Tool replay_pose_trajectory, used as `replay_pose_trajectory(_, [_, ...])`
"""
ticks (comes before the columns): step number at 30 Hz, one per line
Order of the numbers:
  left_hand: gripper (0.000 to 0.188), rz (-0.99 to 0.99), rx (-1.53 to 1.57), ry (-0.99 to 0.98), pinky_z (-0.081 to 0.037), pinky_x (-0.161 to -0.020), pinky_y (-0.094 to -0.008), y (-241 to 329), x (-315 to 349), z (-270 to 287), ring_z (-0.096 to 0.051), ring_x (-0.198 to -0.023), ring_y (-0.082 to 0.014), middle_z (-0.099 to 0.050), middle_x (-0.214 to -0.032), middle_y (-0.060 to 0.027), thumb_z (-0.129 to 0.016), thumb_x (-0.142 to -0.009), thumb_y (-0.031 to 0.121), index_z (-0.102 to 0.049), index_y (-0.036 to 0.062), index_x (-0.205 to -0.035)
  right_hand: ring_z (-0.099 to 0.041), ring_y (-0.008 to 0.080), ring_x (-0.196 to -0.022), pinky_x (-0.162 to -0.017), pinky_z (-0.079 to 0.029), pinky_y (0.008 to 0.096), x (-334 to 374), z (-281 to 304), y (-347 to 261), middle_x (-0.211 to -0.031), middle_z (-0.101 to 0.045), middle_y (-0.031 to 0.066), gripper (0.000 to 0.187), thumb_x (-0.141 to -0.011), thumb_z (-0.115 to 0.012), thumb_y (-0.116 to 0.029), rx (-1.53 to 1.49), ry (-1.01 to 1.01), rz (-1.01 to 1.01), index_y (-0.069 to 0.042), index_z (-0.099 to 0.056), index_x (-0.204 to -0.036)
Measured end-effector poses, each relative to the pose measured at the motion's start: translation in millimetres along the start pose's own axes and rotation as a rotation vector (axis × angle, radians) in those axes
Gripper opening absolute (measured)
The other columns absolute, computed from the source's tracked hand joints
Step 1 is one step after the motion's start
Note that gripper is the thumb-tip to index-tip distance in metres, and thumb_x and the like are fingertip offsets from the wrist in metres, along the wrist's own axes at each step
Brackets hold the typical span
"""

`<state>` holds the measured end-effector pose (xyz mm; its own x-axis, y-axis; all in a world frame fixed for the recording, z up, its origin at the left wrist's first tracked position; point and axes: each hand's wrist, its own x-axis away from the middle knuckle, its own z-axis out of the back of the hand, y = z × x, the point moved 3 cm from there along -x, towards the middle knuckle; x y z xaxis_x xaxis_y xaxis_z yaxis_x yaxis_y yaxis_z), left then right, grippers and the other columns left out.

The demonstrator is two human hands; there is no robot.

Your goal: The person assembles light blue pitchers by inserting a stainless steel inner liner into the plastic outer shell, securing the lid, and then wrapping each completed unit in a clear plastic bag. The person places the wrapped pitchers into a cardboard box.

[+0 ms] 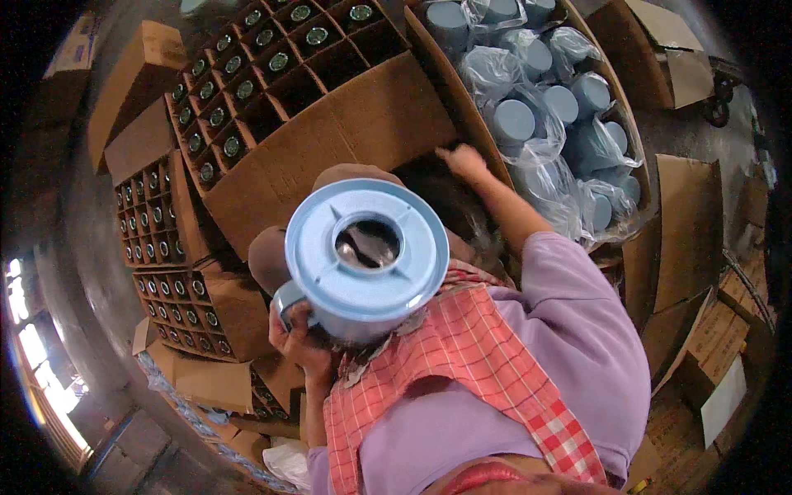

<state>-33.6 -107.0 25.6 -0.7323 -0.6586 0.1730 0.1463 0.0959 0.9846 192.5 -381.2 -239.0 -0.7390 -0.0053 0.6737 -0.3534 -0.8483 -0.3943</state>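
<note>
In front of my torso is a light blue plastic jug with a side handle. A wide round face turns up toward me, with a hole in its middle where something dark and shiny shows. My left hand is closed round the jug's handle. My right hand reaches forward, between the flap of a divided carton and the side of a carton of blue cups. Its fingers look curled together; whether anything is in them does not show.
Round, shiny-topped pieces stand in the divided carton's cells. Light blue cups, many in clear plastic bags, fill the carton on the right. Stacked divided cartons stand at left. Open cardboard boxes line the right side.
</note>
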Motion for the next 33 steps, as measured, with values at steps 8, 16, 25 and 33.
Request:
replay_pose_trajectory(8, [0.03, -0.543, -0.82, -0.057, -0.042, -0.082, -0.034, -40, -27, 68, -0.049, -0.1, -0.0208, -0.044, -0.118, -0.0128, -0.049, -0.085, 0.012, -0.048, 0.0032, -0.114, -0.057, 0.026, -0.085, -0.075, -0.046, 0.0371, -67, -153, 106, -0.093, -0.06, 0.0123, 0.023, -0.078, -0.052, -0.016, -0.283, -0.142, 0.055, -0.004, -0.062, -0.095])
replay_pose_trajectory(16, [0.05, 0.262, -0.025, 0.07, -0.042, -0.088, -0.0406, -16, -69, 45, -0.051, -0.1, -0.0287, -0.05, -0.112, -0.0145, -0.04, -0.082, 0.038, -0.043, 0.0038, -0.118, -0.056, 0.0142, -0.081, -0.075, -0.044, 0.0264, 80, 43, -96, -0.08, -0.06, 0.0035, 0.014, -0.074, -0.06, -0.001, -1.26, -0.095, 0.582, 0.002, -0.062, -0.088])
replay_pose_trajectory(25, [0.073, 0.056, -0.244, -1.028, -0.037, -0.091, -0.03, -14, -239, -139, -0.048, -0.108, -0.018, -0.054, -0.115, -0.007, -0.073, -0.053, 0.012, -0.048, 0.0061, -0.122, -0.059, 0.025, -0.091, -0.087, -0.043, 0.0357, 93, 66, -236, -0.098, -0.062, 0.0145, 0.035, -0.07, -0.057, -0.01, -1.6, -0.961, 0.852, 0.006, -0.057, -0.101])
replay_pose_trajectory(33, [0.056, 0.164, -0.094, -0.513, -0.047, -0.076, -0.0284, -51, -269, -98, -0.059, -0.082, -0.0168, -0.061, -0.095, -0.0078, -0.068, -0.058, 0.0, -0.053, 0.0041, -0.112, -0.059, 0.028, -0.091, -0.082, -0.048, 0.0409, 57, 86, -229, -0.107, -0.058, 0.0161, 0.043, -0.08, -0.049, -0.026, -1.774, -0.804, 0.522, 0.001, -0.05, -0.114])
